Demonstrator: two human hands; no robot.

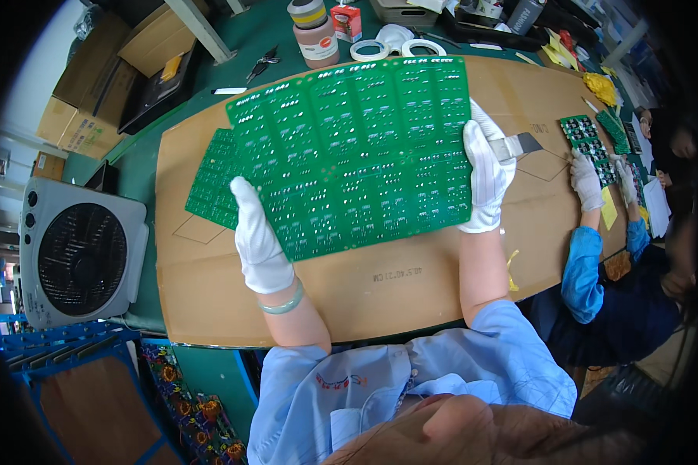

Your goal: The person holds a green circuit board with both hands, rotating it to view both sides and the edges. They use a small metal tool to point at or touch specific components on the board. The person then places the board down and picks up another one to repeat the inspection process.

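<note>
Between my two white-gloved hands a large green circuit board panel (pixel 349 167) is held up, slightly tilted. The face toward me carries rows of small bright solder points. My left hand (pixel 262 244) grips its lower left edge, thumb on the front and the other fingers hidden behind. At the right edge my right hand (pixel 485 174) holds the panel, its thumb in front. A short tool with a flat metal blade (pixel 517 146) sticks out to the right from that same hand; its handle is hidden. Partly covered by the panel, a second green board (pixel 213 182) lies on the cardboard.
The cardboard sheet (pixel 395 291) covers the table. Along the back are keys (pixel 264 63), a pink jar (pixel 316 43) and tape rolls (pixel 370 50). A box fan (pixel 81 252) stands at left. At right a co-worker's gloved hands (pixel 585 180) handle another board (pixel 584 139).
</note>
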